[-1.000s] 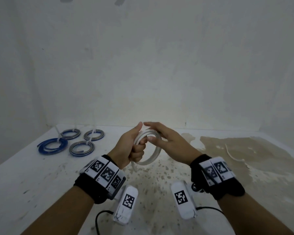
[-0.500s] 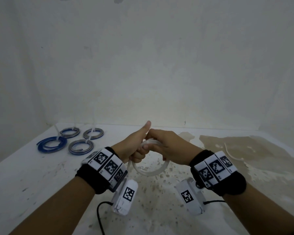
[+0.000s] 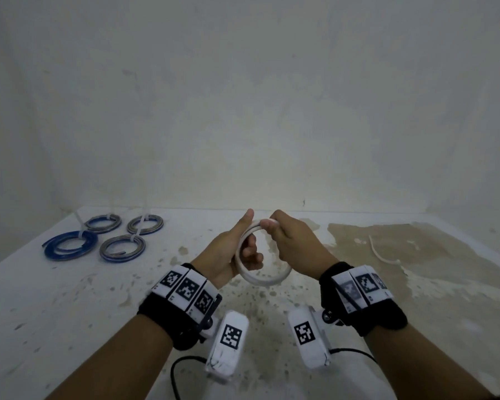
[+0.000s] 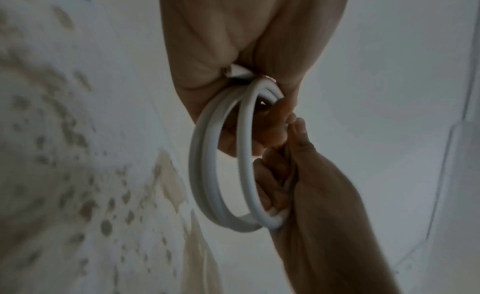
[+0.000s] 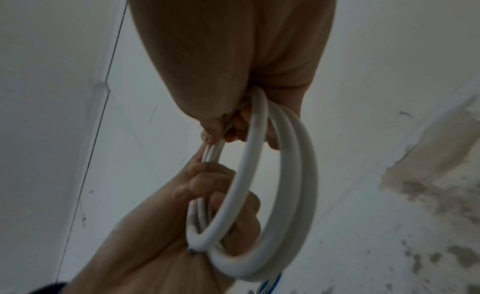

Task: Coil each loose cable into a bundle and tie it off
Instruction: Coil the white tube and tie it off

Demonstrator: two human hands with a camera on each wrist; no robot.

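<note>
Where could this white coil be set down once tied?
Bare tabletop lies between the left hand and the four tied coils. Far left is crowded with them; right of the right hand lies a loose white strip.

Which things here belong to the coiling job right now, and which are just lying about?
In hand now:
- white cable coil, held off the table
- left hand, gripping it
- right hand, gripping it

Lying about:
- three grey tied coils, far left
- blue tied coil beside them
- white strip, right, possibly a tie
</note>
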